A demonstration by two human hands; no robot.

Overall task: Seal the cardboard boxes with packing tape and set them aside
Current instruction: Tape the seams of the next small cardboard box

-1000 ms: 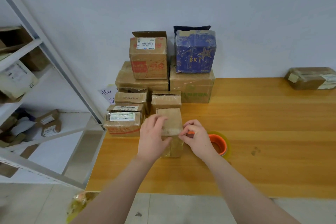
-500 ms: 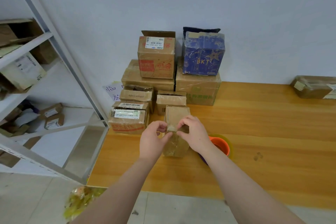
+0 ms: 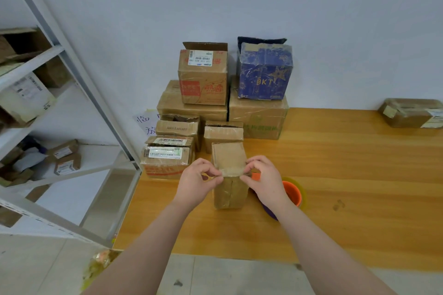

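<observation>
While the left hand [image 3: 196,182] and right hand [image 3: 266,179] pinch the tape strip [image 3: 232,171] at either side of the small box [image 3: 230,195] standing on the table [image 3: 335,175], I'd pull it taut, then press outward from the middle

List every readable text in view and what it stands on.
"BKT": blue box.
"LIBRARY": small brown box.
"159 159 A03": label on the open-topped box.
"临", "放": paper sheet by the wall.
Other shipping labels and red print: too blurred to read.

Even, soft light; faint shadows; wide-angle bending at edges.
</observation>
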